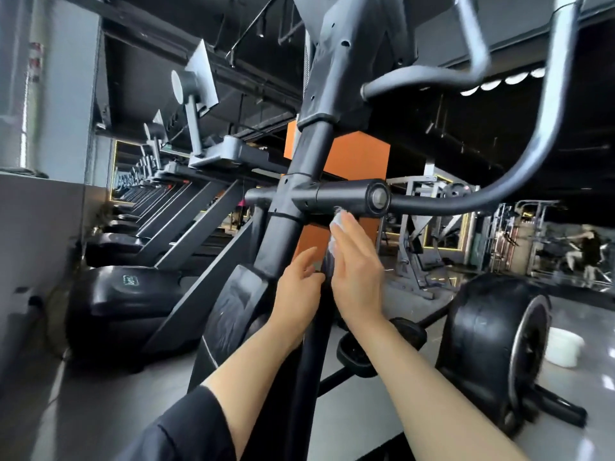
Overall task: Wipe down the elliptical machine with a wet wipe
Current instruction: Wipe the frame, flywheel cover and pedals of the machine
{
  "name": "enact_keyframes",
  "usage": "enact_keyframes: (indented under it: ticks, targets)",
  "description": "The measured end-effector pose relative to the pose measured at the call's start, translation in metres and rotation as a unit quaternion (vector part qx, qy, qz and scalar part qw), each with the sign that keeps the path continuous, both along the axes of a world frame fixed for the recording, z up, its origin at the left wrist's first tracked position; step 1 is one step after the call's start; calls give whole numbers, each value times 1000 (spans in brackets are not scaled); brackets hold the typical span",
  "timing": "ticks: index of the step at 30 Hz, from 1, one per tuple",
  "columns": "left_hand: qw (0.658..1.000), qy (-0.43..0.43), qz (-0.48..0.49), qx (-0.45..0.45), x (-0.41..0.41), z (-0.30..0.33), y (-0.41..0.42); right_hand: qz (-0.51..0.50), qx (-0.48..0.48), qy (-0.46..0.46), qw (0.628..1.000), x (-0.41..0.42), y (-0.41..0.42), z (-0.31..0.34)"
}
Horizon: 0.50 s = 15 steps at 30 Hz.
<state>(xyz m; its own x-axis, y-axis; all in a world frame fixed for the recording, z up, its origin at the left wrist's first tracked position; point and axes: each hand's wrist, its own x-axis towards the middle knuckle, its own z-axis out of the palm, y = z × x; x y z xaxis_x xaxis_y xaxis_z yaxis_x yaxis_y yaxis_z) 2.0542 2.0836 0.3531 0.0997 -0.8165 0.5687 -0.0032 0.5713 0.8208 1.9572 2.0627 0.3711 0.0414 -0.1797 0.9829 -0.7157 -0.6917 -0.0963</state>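
Head view: the elliptical machine (309, 161) fills the near centre, its dark upright column rising from lower centre to the top of frame, tilted slightly right. A horizontal pivot crossbar (332, 196) crosses the column at mid-height and ends in a round cap on the right, from which a curved handlebar arm (499, 191) sweeps right and upward.

The right hand (357, 271) is raised just below the crossbar, fingers straight and together, pressing a white wet wipe (336, 227) flat against a dark part of the machine there; the wipe's upper edge lies just under the crossbar. The left hand (298, 291) sits lower and to the left, just beside the right, fingers loosely spread near the column and holding nothing; whether it touches the frame cannot be told.

Judgement: the crossbar lies directly above the right hand, its long axis running left to right. The right hand is the nearer and already carries the wipe, so it is better placed to go up onto the bar and along it.

A row of treadmills (139, 227) recedes on the far left.
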Motion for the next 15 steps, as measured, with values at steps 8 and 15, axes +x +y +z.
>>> enact_keyframes:
  ticks: [8,15]
  targets:
    - [993,104,-43,45,-14,-29,3,119,178,129,968,-22,16,-111]
    - [993,117,4,-11,-16,-45,6,109,189,-77,973,-5,-7,-30]
